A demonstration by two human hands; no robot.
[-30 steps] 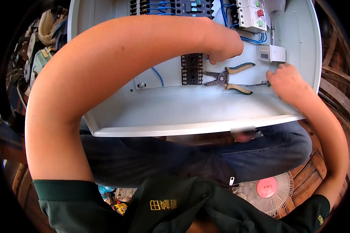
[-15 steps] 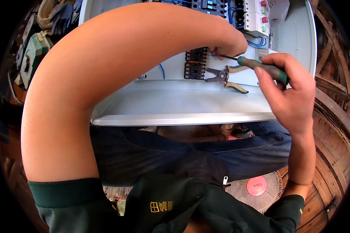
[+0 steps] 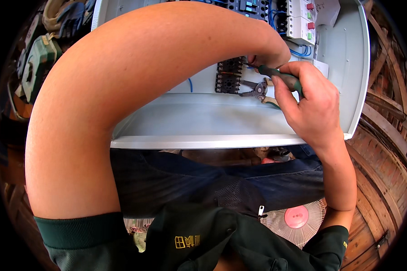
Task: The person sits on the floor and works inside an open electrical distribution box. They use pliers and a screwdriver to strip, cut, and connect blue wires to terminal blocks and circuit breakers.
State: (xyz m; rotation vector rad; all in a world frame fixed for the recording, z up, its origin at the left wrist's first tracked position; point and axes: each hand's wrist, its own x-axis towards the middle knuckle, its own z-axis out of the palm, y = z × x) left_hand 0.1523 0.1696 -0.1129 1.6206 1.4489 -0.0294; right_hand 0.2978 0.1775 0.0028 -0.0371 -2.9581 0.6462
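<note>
My right hand [image 3: 309, 99] grips a screwdriver [image 3: 282, 79] with a green and dark handle. Its shaft points left at the right side of a black relay socket [image 3: 228, 79] with rows of screw terminals. My left hand [image 3: 273, 52] reaches over from above, its fingers closed beside that socket and partly hidden by the wrist. A short bit of blue wire [image 3: 250, 67] shows at those fingertips. Wire-stripping pliers [image 3: 257, 89] lie just right of the socket, jaws toward it, their handles partly covered by my right hand.
The light grey metal enclosure [image 3: 230, 141] rests before my legs. Toward its far side sit a black contactor [image 3: 248, 7] and white breakers [image 3: 300, 22] with red and green buttons. Blue wires [image 3: 300, 52] run below them. A fan [image 3: 298, 221] stands at lower right, gloves [image 3: 72, 20] at far left.
My right hand has moved left with the screwdriver, bringing its shaft to the relay socket and covering part of the pliers. The left hand stays almost in place.
</note>
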